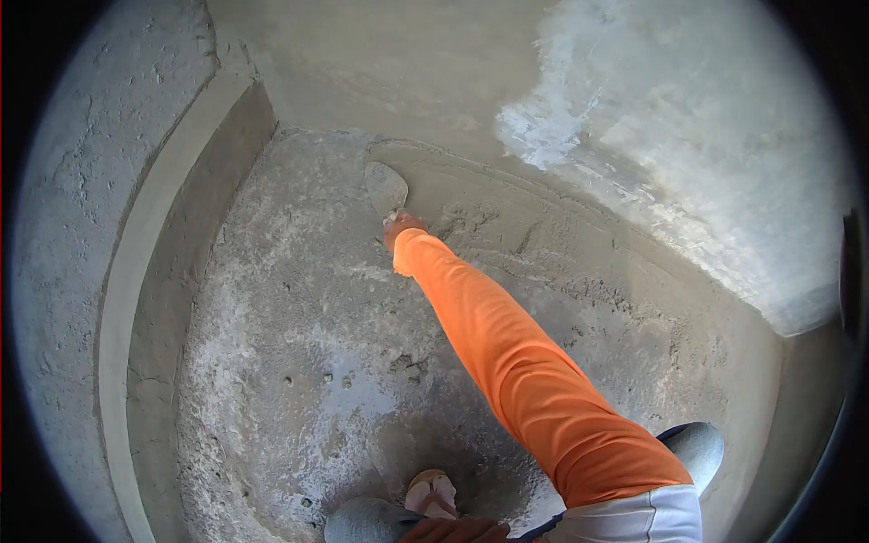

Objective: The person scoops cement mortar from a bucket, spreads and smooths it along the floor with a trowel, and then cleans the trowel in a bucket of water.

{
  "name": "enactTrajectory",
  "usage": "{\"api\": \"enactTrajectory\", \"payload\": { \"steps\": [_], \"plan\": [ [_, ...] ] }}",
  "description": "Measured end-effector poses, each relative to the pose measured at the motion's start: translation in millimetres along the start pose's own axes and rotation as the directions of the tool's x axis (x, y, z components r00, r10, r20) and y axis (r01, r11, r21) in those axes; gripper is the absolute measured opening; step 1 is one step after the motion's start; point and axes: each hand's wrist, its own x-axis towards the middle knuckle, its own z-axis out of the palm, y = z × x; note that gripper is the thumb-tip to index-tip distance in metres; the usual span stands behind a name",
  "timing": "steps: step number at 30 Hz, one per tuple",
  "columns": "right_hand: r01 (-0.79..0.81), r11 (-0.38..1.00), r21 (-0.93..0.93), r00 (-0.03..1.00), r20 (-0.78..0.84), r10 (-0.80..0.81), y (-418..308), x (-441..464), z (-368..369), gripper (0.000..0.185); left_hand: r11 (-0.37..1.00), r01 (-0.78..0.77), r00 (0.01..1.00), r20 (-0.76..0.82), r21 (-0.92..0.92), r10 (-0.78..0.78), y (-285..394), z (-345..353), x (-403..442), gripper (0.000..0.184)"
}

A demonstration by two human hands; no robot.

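Observation:
My right hand (402, 230), at the end of an orange sleeve, is closed round the handle of a trowel (386, 188). The trowel's rounded, mortar-coated blade lies at the left end of a band of wet grey mortar (507, 222) along the foot of the wall. Part of my left hand (457, 530) shows at the bottom edge, close to my knee; its fingers are too dark and cut off to read.
The rough concrete floor (281, 271) has small crumbs of mortar on it. A raised ledge (149, 262) curves down the left side. The wall (670, 118) with a pale patch rises beyond the mortar. My sandalled foot (432, 493) is at the bottom.

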Motion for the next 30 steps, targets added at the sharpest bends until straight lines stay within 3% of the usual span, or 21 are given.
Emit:
{"api": "enactTrajectory", "payload": {
  "steps": [2,4,5,6,9,10,11,12,13,15,16,17,18,19,20,21,23,24,27,29,30],
  "plan": [
    [-0.108,0.993,0.041,0.994,-0.006,0.108,-3.3,10.4,-13.2,0.040,1.000,0.002,1.000,0.025,0.002,-0.002,-3.9,-7.1,6.4,0.033],
    [-0.101,0.985,-0.138,0.993,0.042,0.107,8.1,18.1,-30.0,0.040,1.000,0.008,0.999,0.039,0.002,-0.008,-5.4,-9.0,9.3,0.033],
    [-0.151,0.988,-0.045,0.989,-0.008,0.151,24.2,17.9,-36.6,0.041,1.000,0.010,0.999,0.041,-0.003,-0.010,-7.2,-10.8,10.8,0.032],
    [-0.193,0.980,0.044,0.979,-0.056,0.196,46.3,17.6,-46.3,0.042,1.000,0.011,0.999,0.045,-0.005,-0.011,-7.2,-12.9,11.7,0.032],
    [-0.277,0.951,-0.137,0.947,-0.207,0.246,123.1,0.5,-89.6,0.052,1.000,-0.005,0.999,0.042,-0.011,0.006,-10.8,-16.8,10.0,0.032],
    [-0.289,0.950,-0.121,0.934,-0.254,0.251,172.5,16.3,-94.0,0.054,1.000,-0.014,0.999,0.034,-0.011,0.014,-11.7,-16.9,7.5,0.032],
    [-0.422,0.905,-0.059,0.897,-0.172,0.407,182.8,-8.8,-126.3,0.054,1.000,-0.022,0.999,0.029,-0.010,0.022,-11.4,-15.9,2.7,0.032],
    [-0.402,0.915,-0.035,0.904,-0.175,0.390,225.5,-11.8,-134.8,0.052,1.000,-0.028,0.999,0.026,-0.008,0.028,-12.1,-16.2,-0.6,0.032],
    [-0.314,0.876,-0.365,0.946,-0.199,0.256,272.6,-12.4,-141.2,0.048,0.999,-0.033,0.999,0.020,-0.003,0.033,-12.4,-15.9,-4.0,0.032],
    [-0.186,0.676,-0.713,0.975,-0.050,0.216,280.9,-48.1,-161.6,0.043,0.999,-0.043,0.999,0.023,-0.006,0.043,-11.5,-15.1,-8.6,0.032],
    [-0.320,0.854,-0.410,0.947,-0.117,0.299,272.5,-57.9,-156.6,0.042,0.999,-0.048,0.998,0.028,-0.010,0.048,-10.0,-14.1,-9.1,0.032],
    [-0.411,0.911,-0.036,0.904,-0.147,0.402,256.2,-64.1,-141.9,0.041,0.999,-0.054,0.998,0.042,-0.009,0.054,-8.8,-13.4,-7.2,0.032],
    [-0.265,0.959,0.101,0.906,-0.313,0.284,265.0,-41.8,-106.6,0.041,0.998,-0.060,0.997,0.058,-0.007,0.060,-7.4,-11.6,-4.5,0.032],
    [-0.073,0.980,-0.186,0.851,-0.524,-0.037,236.1,-41.8,-83.7,0.043,0.998,-0.066,0.995,0.074,-0.006,0.066,-5.8,-9.6,-1.1,0.032],
    [-0.064,0.992,0.104,0.935,-0.342,0.097,192.2,-37.7,-72.1,0.044,0.997,-0.072,0.993,0.093,-0.007,0.072,-4.2,-7.9,2.3,0.032],
    [-0.101,0.966,0.237,0.948,-0.272,0.166,148.1,-37.8,-60.5,0.047,0.997,-0.075,0.991,0.114,-0.008,0.076,-3.7,-6.3,7.9,0.031],
    [-0.082,0.993,0.087,0.983,-0.158,0.095,104.1,-2.1,-26.1,0.044,0.996,-0.084,0.986,0.144,-0.006,0.084,-0.6,-2.1,13.9,0.031],
    [-0.174,0.984,-0.024,0.983,-0.069,0.172,76.8,-9.5,-33.8,0.045,0.997,-0.082,0.985,0.152,-0.009,0.083,-1.7,-2.3,18.9,0.031],
    [-0.223,0.971,0.092,0.975,0.007,0.223,92.5,-12.8,-45.9,0.046,0.997,-0.077,0.985,0.157,-0.003,0.076,1.5,-0.9,22.5,0.031],
    [-0.195,0.972,-0.132,0.981,-0.048,0.190,141.9,-17.5,-65.2,0.051,0.997,-0.078,0.988,0.137,-0.003,0.077,0.6,-0.9,22.8,0.031],
    [-0.261,0.964,-0.042,0.959,-0.128,0.254,172.4,-35.3,-79.8,0.056,0.997,-0.078,0.989,0.123,-0.005,0.078,1.6,0.6,19.2,0.031]
  ]
}}
